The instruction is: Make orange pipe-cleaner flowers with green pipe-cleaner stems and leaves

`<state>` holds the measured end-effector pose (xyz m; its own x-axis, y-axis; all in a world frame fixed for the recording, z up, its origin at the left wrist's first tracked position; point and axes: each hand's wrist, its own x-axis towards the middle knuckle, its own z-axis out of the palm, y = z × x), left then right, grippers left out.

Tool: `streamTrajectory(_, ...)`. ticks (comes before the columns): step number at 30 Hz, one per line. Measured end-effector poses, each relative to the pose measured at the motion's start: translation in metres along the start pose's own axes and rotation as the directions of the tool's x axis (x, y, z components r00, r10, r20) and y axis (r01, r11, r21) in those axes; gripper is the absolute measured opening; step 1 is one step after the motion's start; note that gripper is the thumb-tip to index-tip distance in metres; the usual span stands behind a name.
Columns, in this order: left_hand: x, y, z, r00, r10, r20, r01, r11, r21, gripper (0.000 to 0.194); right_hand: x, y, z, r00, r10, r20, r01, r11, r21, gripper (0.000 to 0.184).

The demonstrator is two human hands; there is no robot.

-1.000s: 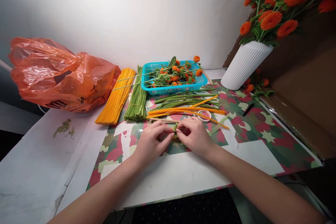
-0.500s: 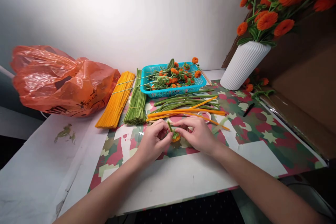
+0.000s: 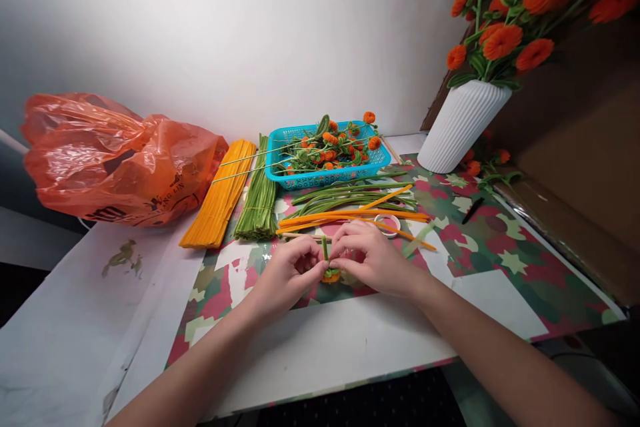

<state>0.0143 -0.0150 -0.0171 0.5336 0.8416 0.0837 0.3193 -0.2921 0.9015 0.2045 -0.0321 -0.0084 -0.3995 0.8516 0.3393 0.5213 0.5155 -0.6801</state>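
Both hands meet over the patterned mat (image 3: 490, 240) near the table's front. My left hand (image 3: 290, 273) and my right hand (image 3: 373, 257) pinch a small orange pipe-cleaner flower (image 3: 331, 274) between their fingertips. A short green stem (image 3: 325, 247) sticks up from it between the thumbs. Just beyond the hands lie loose orange and green pipe cleaners (image 3: 350, 207) and a small roll of tape (image 3: 387, 223).
A turquoise basket (image 3: 300, 179) of finished orange flowers stands at the back. Left of it lie bundles of green (image 3: 257, 203) and yellow-orange pipe cleaners (image 3: 220, 197) and an orange plastic bag (image 3: 115, 157). A white ribbed vase (image 3: 463, 127) with orange flowers stands at the right.
The hands have turned the piece: the orange flower head now shows below the fingers and the green stem points up between the thumbs. The camera view has drifted slightly.
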Motion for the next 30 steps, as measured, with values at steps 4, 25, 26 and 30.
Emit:
streamTrajectory(4,0.000,-0.001,0.001,0.995,-0.101,-0.016,0.095,0.973,-0.212,0.015,0.000,-0.002,0.004,0.989,-0.043,-0.141,0.034,0.997,-0.067,0.010)
streamTrajectory(25,-0.003,-0.004,0.008,0.954,-0.300,-0.022,0.208,0.711,-0.672,0.024,0.002,-0.007,0.007,0.972,0.061,-0.229,-0.025,0.987,0.160,0.013)
streamTrajectory(26,-0.003,-0.004,0.008,0.954,-0.299,-0.030,0.208,0.727,-0.654,0.023,0.002,-0.007,0.006,0.972,0.081,-0.219,-0.048,0.987,0.151,0.014)
streamTrajectory(30,-0.003,-0.001,0.008,0.959,-0.279,-0.040,0.203,0.782,-0.589,0.022,0.002,-0.006,0.005,0.974,0.149,-0.172,-0.123,0.980,0.154,0.014)
